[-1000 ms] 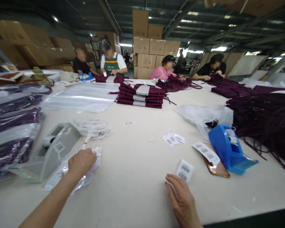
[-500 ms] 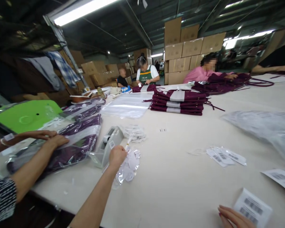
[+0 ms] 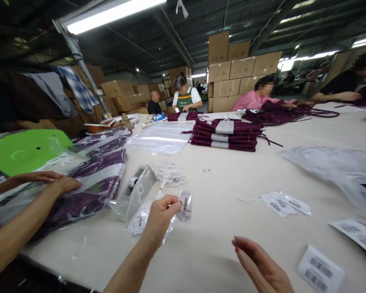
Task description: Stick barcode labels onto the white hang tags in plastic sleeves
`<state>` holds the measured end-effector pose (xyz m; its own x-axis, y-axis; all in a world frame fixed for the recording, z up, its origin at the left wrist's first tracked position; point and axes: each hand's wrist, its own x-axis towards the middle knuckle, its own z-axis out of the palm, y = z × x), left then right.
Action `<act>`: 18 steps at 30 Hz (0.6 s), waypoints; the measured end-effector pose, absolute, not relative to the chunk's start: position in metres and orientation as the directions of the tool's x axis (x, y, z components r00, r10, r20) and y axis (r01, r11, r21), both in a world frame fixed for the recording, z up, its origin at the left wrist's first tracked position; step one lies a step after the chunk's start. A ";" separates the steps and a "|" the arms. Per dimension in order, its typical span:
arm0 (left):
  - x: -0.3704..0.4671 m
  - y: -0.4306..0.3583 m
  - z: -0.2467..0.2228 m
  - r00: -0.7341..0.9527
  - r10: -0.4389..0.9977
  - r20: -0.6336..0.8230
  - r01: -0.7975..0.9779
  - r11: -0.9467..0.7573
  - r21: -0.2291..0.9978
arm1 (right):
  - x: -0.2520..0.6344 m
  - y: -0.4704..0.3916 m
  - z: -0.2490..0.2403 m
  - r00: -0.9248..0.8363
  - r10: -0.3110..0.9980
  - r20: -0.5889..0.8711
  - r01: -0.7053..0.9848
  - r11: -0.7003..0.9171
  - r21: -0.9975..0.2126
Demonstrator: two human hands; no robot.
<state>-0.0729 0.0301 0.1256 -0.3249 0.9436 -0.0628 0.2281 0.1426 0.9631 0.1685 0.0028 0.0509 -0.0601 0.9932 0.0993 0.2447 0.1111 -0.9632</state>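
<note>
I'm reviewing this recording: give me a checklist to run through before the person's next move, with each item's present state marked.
1. Bare left hand holds the small clear plastic packet with a reddish mark: ok.
2. Bare right hand is free, with nothing visible in its fingers: ok.
3. Fanned white paper tags with black barcodes lie on the cream tabletop, apart from both hands: ok.
4. Co-worker's hands, on the purple garment in clear plastic, are apart from the left hand: ok.
5. Print on the packet is readable: cannot tell, too small and blurred.
</note>
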 end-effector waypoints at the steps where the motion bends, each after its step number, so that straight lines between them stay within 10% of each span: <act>1: -0.059 0.024 0.125 -0.210 0.971 -0.111 0.188 0.152 0.970 | 0.161 0.003 0.060 -0.049 0.999 0.018 0.139 0.024 -0.990; 12: -0.002 -0.012 0.096 0.344 0.884 -0.318 -0.093 0.369 0.925 | 0.192 -0.004 0.076 -0.415 0.908 0.054 -0.224 -0.044 -0.974; 18: 0.032 -0.031 0.079 0.659 0.635 -0.403 -0.327 0.724 0.607 | 0.211 -0.004 0.075 -0.489 0.871 0.053 -0.363 -0.148 -0.920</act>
<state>0.0320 -0.0308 0.0795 0.6587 0.6351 -0.4034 -0.3270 0.7245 0.6068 0.2110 -0.0037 0.0748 -0.4891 0.8706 0.0531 -0.3635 -0.1480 -0.9198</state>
